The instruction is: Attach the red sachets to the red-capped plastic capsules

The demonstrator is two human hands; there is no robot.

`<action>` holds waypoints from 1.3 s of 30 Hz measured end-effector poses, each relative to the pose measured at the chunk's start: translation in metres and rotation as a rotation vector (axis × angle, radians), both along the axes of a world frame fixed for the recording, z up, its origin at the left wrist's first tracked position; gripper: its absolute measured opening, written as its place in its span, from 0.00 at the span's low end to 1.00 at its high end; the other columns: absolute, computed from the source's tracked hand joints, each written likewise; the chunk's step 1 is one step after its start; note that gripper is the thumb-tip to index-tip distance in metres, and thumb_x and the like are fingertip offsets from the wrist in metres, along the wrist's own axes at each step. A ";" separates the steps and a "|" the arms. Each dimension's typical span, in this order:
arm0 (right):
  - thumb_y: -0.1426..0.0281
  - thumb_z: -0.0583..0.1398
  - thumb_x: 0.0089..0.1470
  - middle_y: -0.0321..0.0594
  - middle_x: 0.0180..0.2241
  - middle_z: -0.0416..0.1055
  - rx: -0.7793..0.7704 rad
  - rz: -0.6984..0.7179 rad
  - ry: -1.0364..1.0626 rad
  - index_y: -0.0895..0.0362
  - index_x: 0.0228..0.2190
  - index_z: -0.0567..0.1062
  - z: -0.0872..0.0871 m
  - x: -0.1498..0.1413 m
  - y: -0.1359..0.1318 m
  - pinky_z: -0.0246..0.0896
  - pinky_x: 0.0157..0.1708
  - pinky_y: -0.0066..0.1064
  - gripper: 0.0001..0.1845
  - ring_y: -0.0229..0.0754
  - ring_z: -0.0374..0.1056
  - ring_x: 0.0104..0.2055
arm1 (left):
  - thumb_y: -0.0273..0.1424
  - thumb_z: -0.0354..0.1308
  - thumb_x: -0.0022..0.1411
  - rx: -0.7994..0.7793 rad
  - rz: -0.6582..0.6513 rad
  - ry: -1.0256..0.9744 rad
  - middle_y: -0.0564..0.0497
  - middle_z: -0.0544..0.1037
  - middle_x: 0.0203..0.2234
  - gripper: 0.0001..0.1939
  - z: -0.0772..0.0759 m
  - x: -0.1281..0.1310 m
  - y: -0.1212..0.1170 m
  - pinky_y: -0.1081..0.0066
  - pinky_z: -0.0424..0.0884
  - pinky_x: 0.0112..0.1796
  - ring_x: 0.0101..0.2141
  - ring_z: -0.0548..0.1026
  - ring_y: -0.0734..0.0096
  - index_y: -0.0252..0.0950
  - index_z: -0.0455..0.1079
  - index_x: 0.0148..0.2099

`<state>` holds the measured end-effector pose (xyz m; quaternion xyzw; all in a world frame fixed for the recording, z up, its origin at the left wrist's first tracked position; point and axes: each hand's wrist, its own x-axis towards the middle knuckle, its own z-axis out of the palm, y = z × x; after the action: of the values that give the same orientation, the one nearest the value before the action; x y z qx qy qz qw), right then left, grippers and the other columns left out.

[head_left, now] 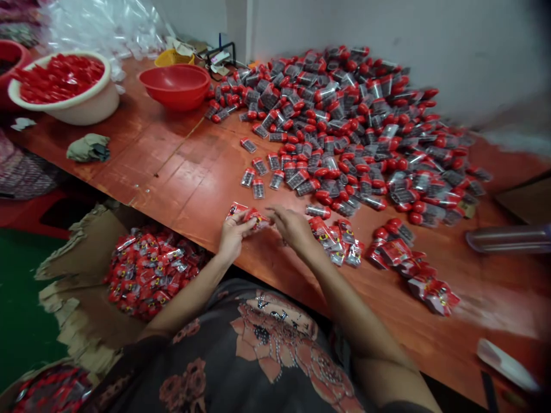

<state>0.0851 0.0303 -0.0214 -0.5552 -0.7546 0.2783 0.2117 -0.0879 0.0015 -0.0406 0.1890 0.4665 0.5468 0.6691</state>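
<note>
Over the table's near edge, my left hand pinches small red printed plastic packets between thumb and fingers. My right hand is at the packets' right end, its fingers bent onto that edge; the thumb is mostly hidden. Just right of my right hand lies a small group of red-topped packets. Farther right is a row of similar red packets. Several small clear containers with red caps and dark contents lie loose beyond my hands.
A large heap of red-capped containers covers the back of the table. At left stand a white tub of red pieces, a red bowl and a crumpled cloth. Below the edge, a cardboard box holds red packets.
</note>
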 end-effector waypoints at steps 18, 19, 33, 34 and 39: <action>0.63 0.58 0.57 0.44 0.42 0.75 0.010 -0.303 0.325 0.52 0.56 0.71 -0.009 -0.017 -0.016 0.67 0.45 0.45 0.25 0.49 0.70 0.41 | 0.23 0.68 0.53 -0.290 0.154 -0.275 0.54 0.80 0.24 0.05 0.004 -0.011 0.015 0.82 0.70 0.20 0.20 0.75 0.80 0.34 0.75 0.32; 0.62 0.58 0.58 0.43 0.42 0.75 -0.011 -0.307 0.400 0.50 0.57 0.70 -0.005 -0.014 -0.029 0.67 0.45 0.45 0.25 0.48 0.70 0.41 | 0.23 0.67 0.53 -0.293 0.146 -0.270 0.54 0.80 0.24 0.05 0.005 -0.008 0.015 0.82 0.70 0.21 0.21 0.75 0.80 0.34 0.75 0.32; 0.60 0.61 0.56 0.37 0.43 0.78 -0.251 -0.240 0.696 0.46 0.54 0.74 0.005 0.012 -0.078 0.71 0.40 0.41 0.24 0.45 0.73 0.40 | 0.30 0.73 0.45 -0.107 -0.017 -0.122 0.58 0.79 0.27 0.15 0.020 0.028 0.000 0.80 0.68 0.24 0.23 0.75 0.81 0.36 0.74 0.35; 0.59 0.60 0.56 0.37 0.41 0.79 -0.289 -0.240 0.719 0.47 0.54 0.74 0.007 0.014 -0.079 0.71 0.34 0.38 0.24 0.44 0.73 0.36 | 0.32 0.74 0.44 -0.082 -0.025 -0.092 0.58 0.79 0.27 0.16 0.022 0.029 -0.001 0.80 0.68 0.25 0.24 0.74 0.81 0.36 0.74 0.36; 0.60 0.62 0.53 0.39 0.39 0.79 -0.301 -0.266 0.724 0.49 0.54 0.75 0.016 0.025 -0.083 0.69 0.31 0.34 0.26 0.42 0.71 0.34 | 0.36 0.74 0.42 0.038 -0.099 -0.012 0.55 0.80 0.29 0.18 0.028 0.034 -0.007 0.76 0.71 0.33 0.29 0.76 0.78 0.36 0.75 0.34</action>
<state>0.1098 -0.0527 -0.0056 -0.5390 -0.5040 0.5329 0.4140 -0.0541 -0.0054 -0.0123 0.2212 0.4420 0.5228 0.6946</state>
